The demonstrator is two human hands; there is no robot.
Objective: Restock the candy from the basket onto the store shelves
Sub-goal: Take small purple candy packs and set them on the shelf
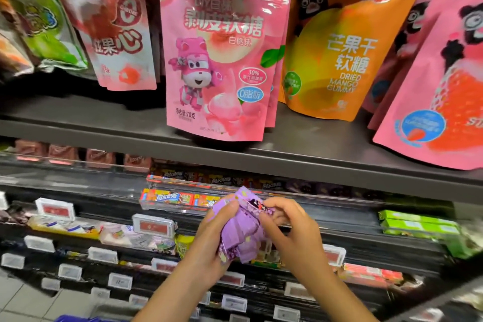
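Both hands, left hand (pixel 218 238) and right hand (pixel 292 227), grasp the purple candy packs (pixel 243 230) before the lower shelf (pixel 352 219); likely light, soft, slippery foil, so pinch by the edges.

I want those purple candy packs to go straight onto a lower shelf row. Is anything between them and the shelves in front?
Nothing visible blocks the way. Both the left hand and right hand hold the purple candy packs in open air before the lower shelves; which row they belong in cannot be told.
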